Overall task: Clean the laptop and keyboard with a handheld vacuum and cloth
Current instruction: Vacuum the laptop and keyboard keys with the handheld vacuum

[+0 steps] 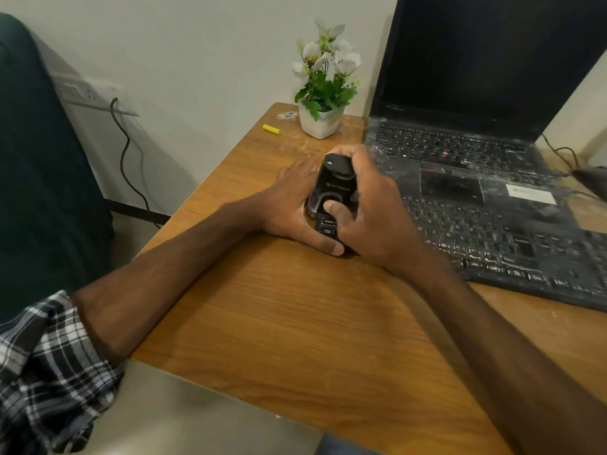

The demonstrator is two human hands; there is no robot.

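Holding the vacuum (334, 183) on the table (262, 323), just left of the dusty laptop (460, 149) and keyboard (512, 247), we clasp it with both hands. The left hand (292, 205) cups its left side with the thumb hooked under the near end, and the right hand (374, 208) wraps over it from the right, thumb pressed on the front panel. We judge it a small, rigid, smooth plastic body, probably light enough for one hand but somewhat slick, best gripped round its middle with the thumb free.
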